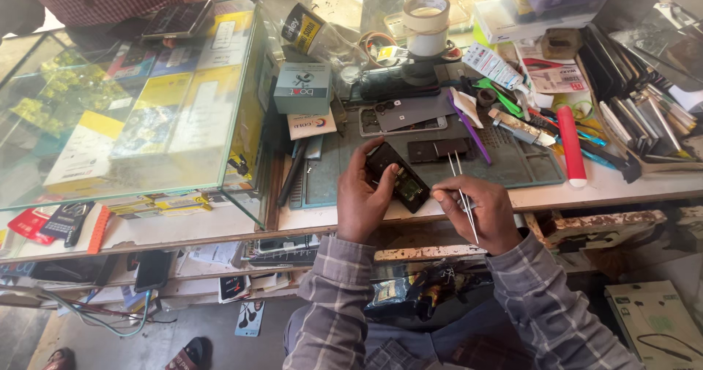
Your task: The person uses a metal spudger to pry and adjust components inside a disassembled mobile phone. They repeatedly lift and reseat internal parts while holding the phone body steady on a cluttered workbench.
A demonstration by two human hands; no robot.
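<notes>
Closest to me, I see grey plaid sleeves coming up over a cluttered under-shelf of papers and packets, then the worn white edge of the workbench [183, 231] right beneath both hands.

My left hand [364, 198] is curled around an opened black phone body with its dark circuit board exposed [399, 176], thumb on top, fingers wrapped behind it, tilting it towards my right. My right hand [480, 209] sits just beside it, pinched shut on thin silver metal tweezers [461, 190], whose long ends stick up past the knuckles; I cannot tell whether the tips touch the phone.

The phone hangs over the near edge of a grey-green rubber work mat [512, 161] that lies just beyond my hands. On that mat, past my left hand, rests a grey phone back cover [414, 110] and small black parts. Beyond my right hand lie a purple plastic pry tool [472, 132] and a red cylindrical tube [571, 146].

Far off to my left stands a glass display case [132, 99] full of yellow boxes, and behind the mat rises a roll of beige tape [426, 15].
</notes>
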